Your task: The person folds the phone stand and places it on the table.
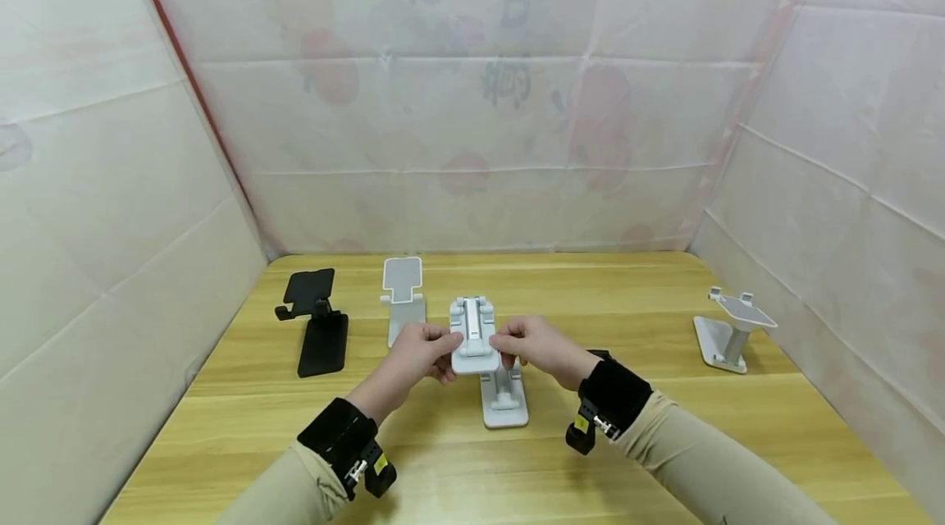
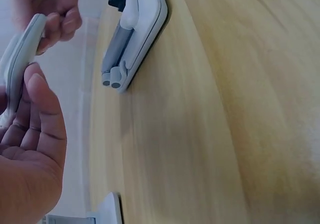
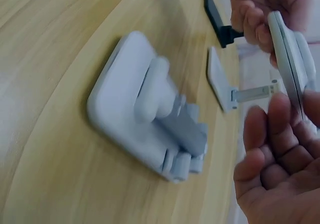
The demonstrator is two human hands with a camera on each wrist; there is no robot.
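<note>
Both hands hold one folded white phone stand point(image 1: 475, 335) just above the table, with its grooved side up. My left hand point(image 1: 426, 349) grips its left edge and my right hand point(image 1: 526, 344) pinches its right edge. From the left wrist the held stand point(image 2: 19, 59) is seen edge-on, with my left hand point(image 2: 30, 134) below it and the right hand's fingers point(image 2: 52, 12) above. The right wrist view also shows the held stand point(image 3: 286, 52) edge-on, above my right hand point(image 3: 277, 159). A second folded white stand point(image 1: 505, 399) point(image 2: 135, 34) point(image 3: 150, 126) lies flat on the table beneath the hands.
On the wooden table point(image 1: 664, 443) stand an unfolded black phone stand point(image 1: 317, 320) at the back left, an unfolded white one point(image 1: 403, 295) beside it, and another white one point(image 1: 731, 330) at the far right. White sheeting walls point(image 1: 111, 221) close in three sides.
</note>
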